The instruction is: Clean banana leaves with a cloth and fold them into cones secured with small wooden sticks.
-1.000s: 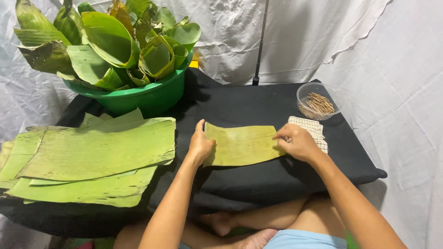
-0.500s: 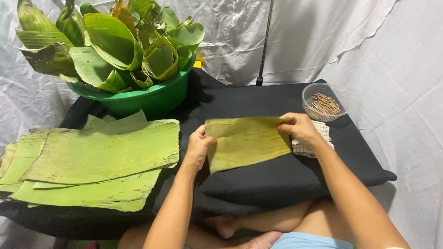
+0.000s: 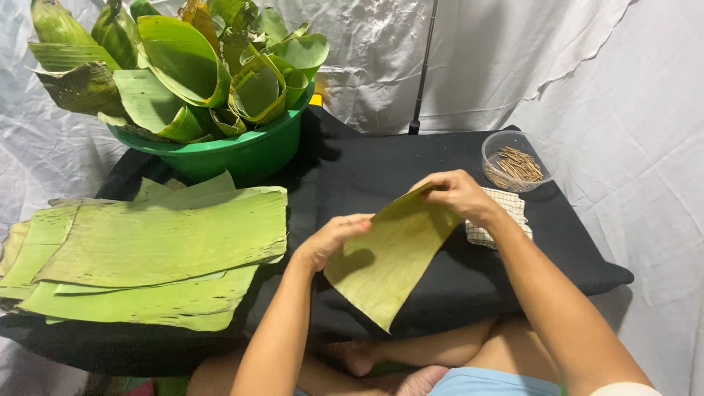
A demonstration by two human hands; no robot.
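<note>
A rectangular piece of green banana leaf point(image 3: 389, 258) is lifted off the black cloth and hangs tilted, one corner pointing down toward my lap. My left hand point(image 3: 334, 238) pinches its left upper edge. My right hand point(image 3: 456, 194) grips the upper right corner, folding it over. Both hands are above the middle of the table.
A stack of flat banana leaf sheets point(image 3: 147, 253) lies at the left. A green basin point(image 3: 242, 150) filled with folded leaf cones stands at the back left. A clear bowl of small wooden picks point(image 3: 515, 163) and a checked cloth point(image 3: 507, 213) sit at the right. Black cloth point(image 3: 381, 165) covers the table.
The leaf lay flat on the cloth under both hands before. Now both hands have raised it and turned it so it hangs diagonally.
</note>
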